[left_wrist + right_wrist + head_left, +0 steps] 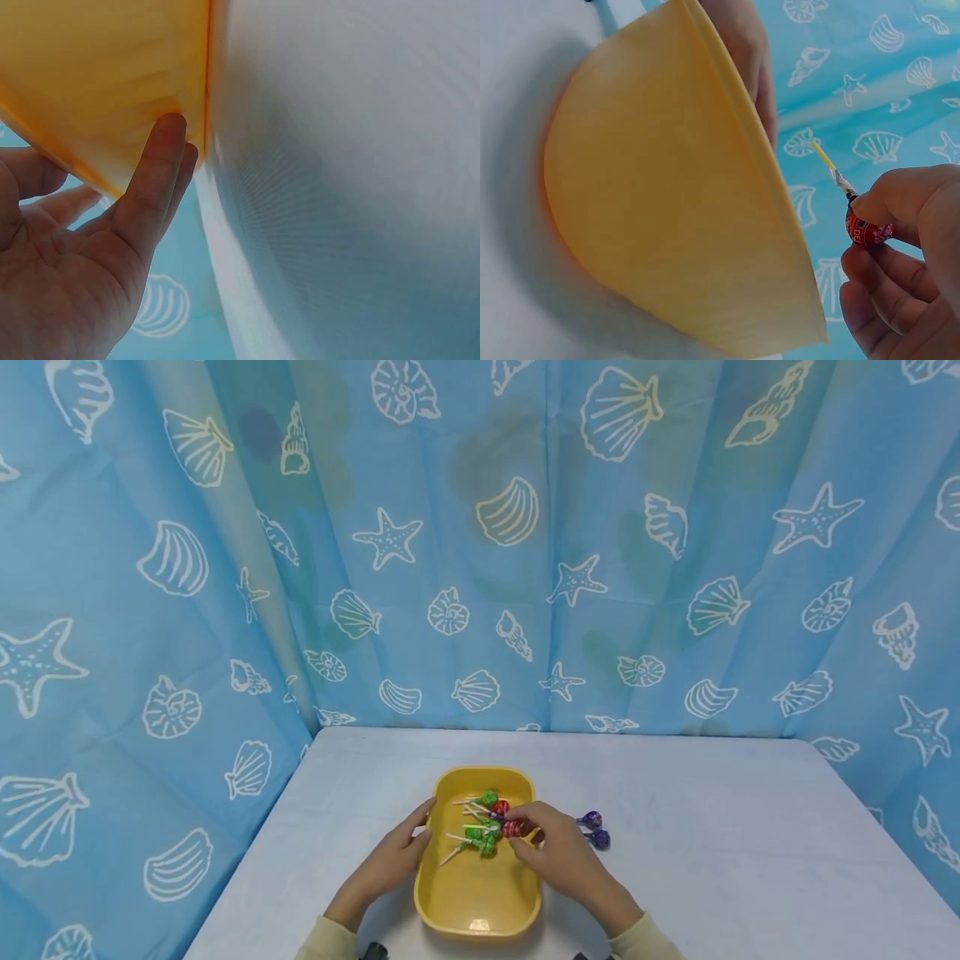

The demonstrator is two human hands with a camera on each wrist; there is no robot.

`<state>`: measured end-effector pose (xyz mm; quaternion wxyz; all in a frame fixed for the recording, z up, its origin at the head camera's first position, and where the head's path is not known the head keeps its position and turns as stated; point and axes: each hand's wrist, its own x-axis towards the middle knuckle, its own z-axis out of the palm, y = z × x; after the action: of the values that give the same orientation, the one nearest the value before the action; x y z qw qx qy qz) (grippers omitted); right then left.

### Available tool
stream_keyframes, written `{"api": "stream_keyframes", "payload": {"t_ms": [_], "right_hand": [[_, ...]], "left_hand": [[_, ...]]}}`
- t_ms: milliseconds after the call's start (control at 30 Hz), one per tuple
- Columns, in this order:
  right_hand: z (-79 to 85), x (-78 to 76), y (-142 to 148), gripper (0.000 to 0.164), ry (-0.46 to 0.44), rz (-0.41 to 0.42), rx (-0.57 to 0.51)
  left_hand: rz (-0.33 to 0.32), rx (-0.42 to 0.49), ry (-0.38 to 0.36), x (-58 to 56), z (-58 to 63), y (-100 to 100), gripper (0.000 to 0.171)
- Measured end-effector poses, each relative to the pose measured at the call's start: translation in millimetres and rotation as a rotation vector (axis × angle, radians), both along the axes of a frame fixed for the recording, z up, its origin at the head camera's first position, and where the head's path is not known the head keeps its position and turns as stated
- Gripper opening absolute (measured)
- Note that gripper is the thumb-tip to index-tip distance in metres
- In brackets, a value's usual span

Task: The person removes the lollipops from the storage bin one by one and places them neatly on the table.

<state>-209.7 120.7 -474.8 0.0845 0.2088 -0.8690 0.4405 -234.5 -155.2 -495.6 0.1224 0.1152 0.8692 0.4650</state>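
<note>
A yellow plastic tray (480, 906) stands on the white table, holding several green lollipops (487, 843) and a red one (500, 807) at its far end. My left hand (393, 852) rests against the tray's left side; its outstretched fingers (154, 180) touch the outer wall in the left wrist view. Over the tray's right rim, my right hand (562, 852) pinches a red-wrapped lollipop (864, 229) by its round head between thumb and fingertips. Its stick (823, 154) points away from the palm.
Two purple lollipops (596, 829) lie on the table just right of the tray, partly behind my right hand. White cloth (720, 843) covers the table. A blue curtain (450, 568) with shell and starfish prints hangs behind and along both sides.
</note>
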Motion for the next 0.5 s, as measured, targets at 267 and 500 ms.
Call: {"api": "stream_keyframes", "payload": {"t_ms": [267, 500], "right_hand": [[-3.2, 1.8, 14.2, 0.031, -0.011, -0.086, -0.032], [-5.3, 4.9, 26.3, 0.03, -0.013, -0.155, -0.063]], "left_hand": [[0.005, -0.011, 0.017, 0.3, 2.8, 1.3, 0.052], [0.002, 0.005, 0.007, 1.8, 2.9, 1.5, 0.052]]}}
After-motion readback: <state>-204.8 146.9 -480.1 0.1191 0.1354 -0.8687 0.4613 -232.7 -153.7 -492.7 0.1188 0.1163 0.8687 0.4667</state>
